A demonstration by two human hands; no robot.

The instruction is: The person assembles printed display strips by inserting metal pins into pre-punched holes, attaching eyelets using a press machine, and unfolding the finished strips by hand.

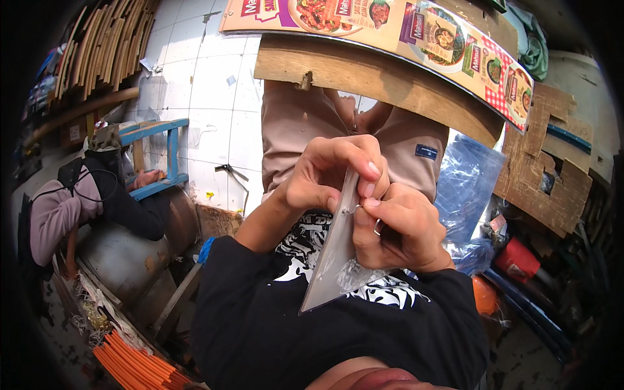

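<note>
A thin, flat grey panel stands tilted on edge in front of my chest, its pointed lower corner toward me. My left hand grips its far end, thumb on one face and fingers wrapped over the other. On the panel's right side, my right hand is closed in a pinch around a small bent metal wire. The wire's far end meets the panel near a small metal fitting. How the two join is too small to make out.
Beyond my knees is a wooden table bearing a printed food-picture sheet. Clear plastic sheeting and cut brown board lie on the right. At left, another person sits by a blue frame; orange rods are nearer.
</note>
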